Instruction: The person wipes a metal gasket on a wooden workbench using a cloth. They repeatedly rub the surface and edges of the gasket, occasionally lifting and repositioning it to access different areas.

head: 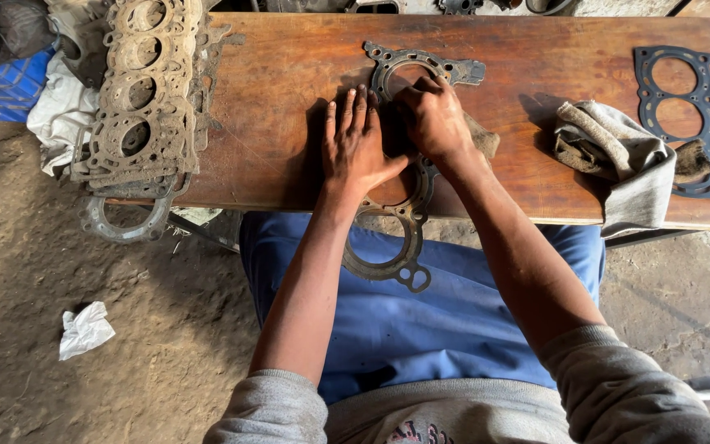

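In the middle of the frame the left hand [357, 148] lies flat and open on a gasket [404, 164] that hangs off the near edge of the bench [289, 74]. The right hand [433, 115] is closed on a rag [480, 140] — rubbing looks under way. A stack of gaskets [137, 90] sits upper left. No labels show.

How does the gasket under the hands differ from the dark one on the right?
The middle gasket is rusty brown and overhangs the table's near edge, pinned by both hands; the right gasket is dark blue-grey, lies fully on the table, and is untouched. Both are flat with large round holes.
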